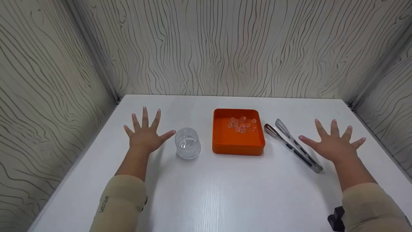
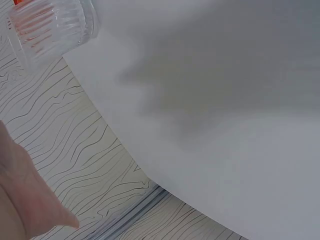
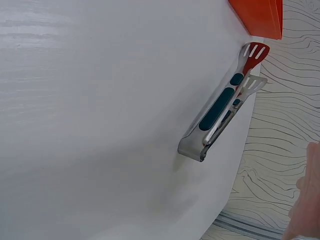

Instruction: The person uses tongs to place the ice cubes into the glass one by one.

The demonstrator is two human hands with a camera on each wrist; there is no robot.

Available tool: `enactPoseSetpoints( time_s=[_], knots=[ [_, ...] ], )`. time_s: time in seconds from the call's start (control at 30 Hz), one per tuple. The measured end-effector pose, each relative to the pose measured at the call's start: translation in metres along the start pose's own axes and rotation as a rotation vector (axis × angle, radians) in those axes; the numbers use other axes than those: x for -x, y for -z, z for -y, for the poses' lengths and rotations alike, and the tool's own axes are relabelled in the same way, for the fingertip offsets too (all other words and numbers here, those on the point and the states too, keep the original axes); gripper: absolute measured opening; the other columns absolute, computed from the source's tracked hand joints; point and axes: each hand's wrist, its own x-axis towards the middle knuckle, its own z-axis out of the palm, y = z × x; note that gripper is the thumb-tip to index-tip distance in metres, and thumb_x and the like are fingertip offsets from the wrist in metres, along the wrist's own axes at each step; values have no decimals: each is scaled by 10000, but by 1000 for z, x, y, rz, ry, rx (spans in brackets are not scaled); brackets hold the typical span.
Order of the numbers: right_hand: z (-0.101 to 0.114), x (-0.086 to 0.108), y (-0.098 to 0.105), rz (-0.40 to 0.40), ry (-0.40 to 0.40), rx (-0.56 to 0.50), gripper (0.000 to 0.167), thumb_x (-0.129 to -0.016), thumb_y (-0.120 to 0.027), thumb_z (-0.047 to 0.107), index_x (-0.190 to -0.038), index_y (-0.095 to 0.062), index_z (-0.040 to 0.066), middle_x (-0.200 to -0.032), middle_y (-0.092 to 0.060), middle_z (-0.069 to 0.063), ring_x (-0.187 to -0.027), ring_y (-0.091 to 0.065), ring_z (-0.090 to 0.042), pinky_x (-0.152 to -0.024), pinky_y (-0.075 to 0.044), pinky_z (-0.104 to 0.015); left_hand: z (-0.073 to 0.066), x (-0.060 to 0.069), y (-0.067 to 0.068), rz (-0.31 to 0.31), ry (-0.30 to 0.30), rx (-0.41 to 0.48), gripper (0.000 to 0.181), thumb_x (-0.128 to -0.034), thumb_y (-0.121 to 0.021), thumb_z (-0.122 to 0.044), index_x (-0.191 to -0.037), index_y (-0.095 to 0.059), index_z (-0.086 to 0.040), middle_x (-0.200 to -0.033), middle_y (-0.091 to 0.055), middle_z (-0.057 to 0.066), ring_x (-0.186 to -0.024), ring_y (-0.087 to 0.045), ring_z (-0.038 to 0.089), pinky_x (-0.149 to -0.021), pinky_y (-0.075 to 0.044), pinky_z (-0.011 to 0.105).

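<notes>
My left hand (image 1: 145, 138) is spread flat with fingers apart, its thumb near a clear ribbed glass (image 1: 188, 143). In the left wrist view the glass (image 2: 52, 27) shows at the top left, apart from the hand (image 2: 30, 195). Metal tongs (image 1: 296, 146) with dark grip pads lie with their arms spread, between an orange square tray (image 1: 238, 149) and my right hand (image 1: 336, 146). That hand is spread too and holds nothing. Several small clear cubes (image 1: 243, 128) are in the tray's far part. The right wrist view shows the tongs (image 3: 220, 107) apart from the fingers.
A white table (image 1: 206, 193) bears all these things. Wood-grain panels (image 1: 206, 48) stand behind it and at both sides. A dark object (image 1: 336, 219) sits by the right sleeve at the near edge of the head view.
</notes>
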Motion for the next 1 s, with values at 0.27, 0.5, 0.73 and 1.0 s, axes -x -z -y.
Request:
enactPoseSetpoints(
  time_s=[0.27, 0.5, 0.73, 1.0],
  knots=[
    [0, -2, -3, -7, 0, 8, 974, -772, -288, 791, -1458, 71, 201, -1406, 151, -359, -1142, 246, -647, -738, 213, -776, -16, -3, -8, 61, -40, 191, 1049, -649, -296, -881, -1445, 103, -326, -1509, 152, 136, -1339, 121, 442, -992, -29, 693],
    [0, -4, -5, -2, 0, 6, 972, -768, -285, 795, -1461, 54, 204, -1415, 131, -354, -1155, 223, -650, -746, 210, -776, -25, -6, -17, 114, -32, 422, 1222, -569, -448, -871, -1443, 147, -259, -1514, 100, 156, -1354, 69, 426, -1021, -103, 645],
    [3, -4, -7, 10, 9, 6, 967, -778, -287, 786, -1464, 31, 183, -1417, 117, -356, -1163, 195, -657, -765, 173, -790, -29, -5, -34, 166, 8, 683, 1282, -608, -686, -670, -1433, 187, -221, -1526, 18, 137, -1385, -24, 335, -1089, -147, 503],
    [9, -8, -11, 34, 7, 9, 985, -773, -287, 791, -1463, 16, 156, -1414, 119, -358, -1172, 178, -655, -780, 163, -789, -38, 0, -53, 184, 34, 768, 1366, -533, -830, -507, -1427, 182, -303, -1531, -35, 97, -1383, -89, 320, -1082, -177, 499]
  ],
)
